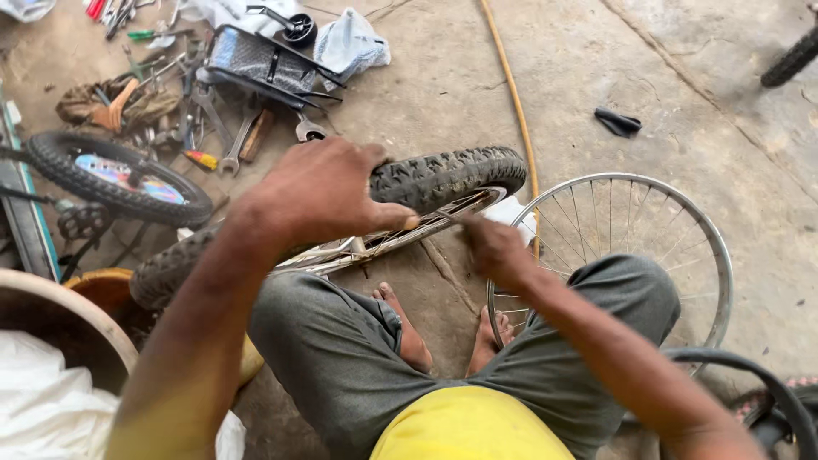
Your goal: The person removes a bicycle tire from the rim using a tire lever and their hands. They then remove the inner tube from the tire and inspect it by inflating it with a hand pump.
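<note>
My left hand grips the top of a knobby black bicycle tyre mounted on a spoked wheel that I hold upright in front of my knees. My right hand pinches something small at the metal rim, just below the tyre's edge; what it holds is hidden by the fingers. I sit low with grey trousers and bare feet on the concrete floor.
A bare spoked rim lies flat at the right. Another small wheel lies at the left near scattered wrenches and tools. A yellow hose runs across the floor. A round tub sits lower left, and a black tube lower right.
</note>
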Demonstrator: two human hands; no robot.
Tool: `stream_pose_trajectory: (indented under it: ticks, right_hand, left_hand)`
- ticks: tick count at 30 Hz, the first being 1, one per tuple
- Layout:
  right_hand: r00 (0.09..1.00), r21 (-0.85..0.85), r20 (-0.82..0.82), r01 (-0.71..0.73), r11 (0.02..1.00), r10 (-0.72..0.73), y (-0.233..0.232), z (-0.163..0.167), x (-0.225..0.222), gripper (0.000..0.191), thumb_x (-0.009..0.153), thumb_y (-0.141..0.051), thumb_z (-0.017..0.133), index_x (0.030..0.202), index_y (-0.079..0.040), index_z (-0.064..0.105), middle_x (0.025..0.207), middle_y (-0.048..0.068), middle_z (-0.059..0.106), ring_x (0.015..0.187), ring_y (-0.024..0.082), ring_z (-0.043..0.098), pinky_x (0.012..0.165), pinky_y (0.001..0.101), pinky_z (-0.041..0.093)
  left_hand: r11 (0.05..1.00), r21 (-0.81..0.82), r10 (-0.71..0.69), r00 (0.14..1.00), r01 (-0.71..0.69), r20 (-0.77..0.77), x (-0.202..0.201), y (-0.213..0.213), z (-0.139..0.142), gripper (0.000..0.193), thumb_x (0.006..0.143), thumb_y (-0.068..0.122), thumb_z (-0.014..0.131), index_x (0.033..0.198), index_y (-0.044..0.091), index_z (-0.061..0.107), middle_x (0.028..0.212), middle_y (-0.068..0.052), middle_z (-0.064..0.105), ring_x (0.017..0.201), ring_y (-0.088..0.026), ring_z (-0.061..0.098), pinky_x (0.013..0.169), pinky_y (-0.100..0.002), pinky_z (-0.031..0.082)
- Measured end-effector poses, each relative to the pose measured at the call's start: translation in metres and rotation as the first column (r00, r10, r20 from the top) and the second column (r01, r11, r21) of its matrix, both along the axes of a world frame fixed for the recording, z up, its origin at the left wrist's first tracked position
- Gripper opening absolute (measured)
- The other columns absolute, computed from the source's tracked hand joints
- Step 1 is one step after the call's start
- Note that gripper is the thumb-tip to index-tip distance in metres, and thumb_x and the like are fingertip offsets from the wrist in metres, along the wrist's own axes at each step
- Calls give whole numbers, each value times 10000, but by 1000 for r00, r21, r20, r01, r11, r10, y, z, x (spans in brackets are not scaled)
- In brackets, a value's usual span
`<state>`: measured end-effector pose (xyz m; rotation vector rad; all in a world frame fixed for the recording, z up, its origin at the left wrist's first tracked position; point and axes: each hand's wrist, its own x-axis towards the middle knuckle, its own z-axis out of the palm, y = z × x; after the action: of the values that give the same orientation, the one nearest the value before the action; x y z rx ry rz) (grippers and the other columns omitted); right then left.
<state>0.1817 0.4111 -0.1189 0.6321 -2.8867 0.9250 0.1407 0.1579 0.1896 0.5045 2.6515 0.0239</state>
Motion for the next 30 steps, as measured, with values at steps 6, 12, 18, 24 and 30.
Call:
stream_pose_trajectory:
  ticks: [6,12,18,24,30]
  right_hand:
    - [924,501,-373,126,856,83,104,73,-30,154,1130,-245,545,1211,-150,634,747,32,618,613,156,573,520,304,495]
    - [858,363,494,-54,930,-142,98,230,-1,440,997,-377,551,1435,-335,551,1074,83,777,718,223,665,624,347,618]
    - [592,704,626,-150,694,-507,73,314,-31,462,1020,-370,586,1474,-449,573,1067,43,797,861,265,727,823,377,647]
    - [731,580,642,-265,770,-233,83,298,-86,360,877,-377,708,1225,-369,799,1093,-57,825,871,95,778,841,345,651]
    - [786,497,484,114,860,-384,65,264,-3,325,868,-305,746,1186,-326,805,1035,-23,884,830,81,854,808,301,667]
  left_hand:
    - [987,151,24,989,-46,145,-16,-9,4,844,714,649,733,1359,122,594,1142,-187,716,1057,-319,695,942,-450,533]
    - [940,337,-162,941,55,298,-46,-26,-17,857,806,662,710,1438,111,533,1209,-171,691,1044,-323,698,903,-451,554]
    - [889,418,-178,702,-185,690,-64,-27,-36,950,697,638,740,1470,144,492,1107,-177,773,843,-295,790,743,-447,645]
    - [791,588,-303,729,-167,614,-52,-26,-58,931,789,622,714,1520,99,467,1087,-147,747,876,-248,759,796,-387,644]
    - [782,622,-280,912,35,300,-59,-25,-39,925,787,509,750,1509,22,438,1053,-238,728,983,-343,724,896,-418,567]
